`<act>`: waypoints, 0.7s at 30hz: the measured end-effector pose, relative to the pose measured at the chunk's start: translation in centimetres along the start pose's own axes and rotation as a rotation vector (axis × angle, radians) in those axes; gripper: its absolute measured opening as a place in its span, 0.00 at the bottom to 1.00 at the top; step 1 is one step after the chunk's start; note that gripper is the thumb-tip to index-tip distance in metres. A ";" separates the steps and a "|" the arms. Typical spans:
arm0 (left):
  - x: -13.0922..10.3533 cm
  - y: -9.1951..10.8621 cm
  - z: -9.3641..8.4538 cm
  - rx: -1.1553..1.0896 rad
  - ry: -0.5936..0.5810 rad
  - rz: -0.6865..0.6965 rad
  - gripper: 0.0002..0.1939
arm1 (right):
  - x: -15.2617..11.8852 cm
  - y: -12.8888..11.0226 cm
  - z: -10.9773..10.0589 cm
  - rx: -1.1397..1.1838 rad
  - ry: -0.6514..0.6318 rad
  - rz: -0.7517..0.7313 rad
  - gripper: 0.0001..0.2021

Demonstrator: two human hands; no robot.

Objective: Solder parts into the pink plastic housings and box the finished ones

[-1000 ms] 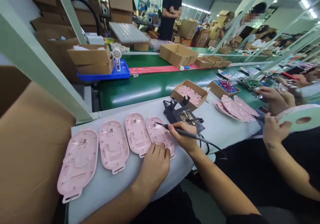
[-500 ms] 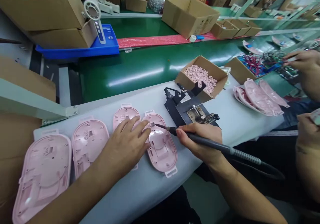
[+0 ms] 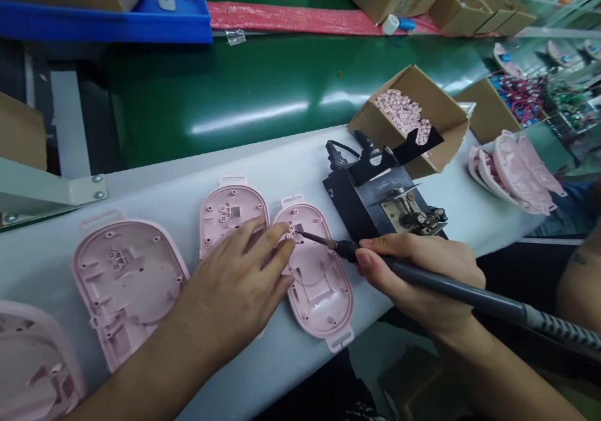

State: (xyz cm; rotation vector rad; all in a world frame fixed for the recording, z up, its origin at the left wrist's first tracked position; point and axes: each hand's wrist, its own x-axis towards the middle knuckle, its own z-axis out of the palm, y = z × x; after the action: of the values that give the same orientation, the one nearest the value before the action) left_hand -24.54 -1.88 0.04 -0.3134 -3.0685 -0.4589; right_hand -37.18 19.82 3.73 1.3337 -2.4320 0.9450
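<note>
My right hand (image 3: 417,277) is wrapped round a soldering iron (image 3: 451,291), whose thin tip points left. The tip meets a small fitting in the upper part of a pink plastic shell (image 3: 319,292); exact contact is too small to tell. My left hand (image 3: 239,277) lies across with fingers apart, its fingertips on that shell's left edge, by the iron's tip. Partly under this hand is a second pink shell (image 3: 235,205). Further left lie another pink shell (image 3: 136,270) and one cut off by the frame (image 3: 28,358).
A black soldering machine (image 3: 375,202) stands right of the shells. Behind it, a cardboard box (image 3: 432,101) holds small pink parts. Stacked pink shells (image 3: 516,170) lie at right, near a box of wires (image 3: 521,98). A green conveyor (image 3: 263,89) runs behind the white worktop (image 3: 173,180).
The view has moved closer and tilted down, so the rear boxes slide out at the top. Both hands keep nearly the same place at the shell, the iron's tip still at its upper part.
</note>
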 end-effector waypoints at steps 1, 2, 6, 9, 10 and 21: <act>0.0 0.0 0.0 -0.002 0.000 0.001 0.23 | 0.0 0.0 0.0 -0.004 0.002 0.003 0.05; 0.0 0.0 0.0 -0.004 -0.001 0.000 0.23 | 0.0 0.1 0.0 -0.011 0.005 0.006 0.05; -0.1 0.0 0.0 -0.010 -0.014 -0.003 0.23 | -0.4 0.7 -0.3 0.012 0.021 0.020 0.04; -0.2 -0.1 0.0 -0.019 -0.036 0.008 0.24 | -1.1 1.2 -1.0 0.153 -0.013 0.057 0.09; -0.3 -0.1 -0.1 -0.018 -0.036 0.010 0.24 | -1.4 1.2 -1.2 0.175 -0.041 0.086 0.12; -0.2 -0.2 0.1 -0.019 -0.015 0.009 0.24 | -1.4 -1.1 0.0 0.022 -0.015 -0.083 0.08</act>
State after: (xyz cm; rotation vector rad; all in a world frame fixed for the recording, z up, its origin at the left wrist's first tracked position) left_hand -24.39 -2.07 -0.10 -0.3322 -3.0780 -0.4879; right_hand -35.52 20.35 3.54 1.4424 -2.3628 0.9476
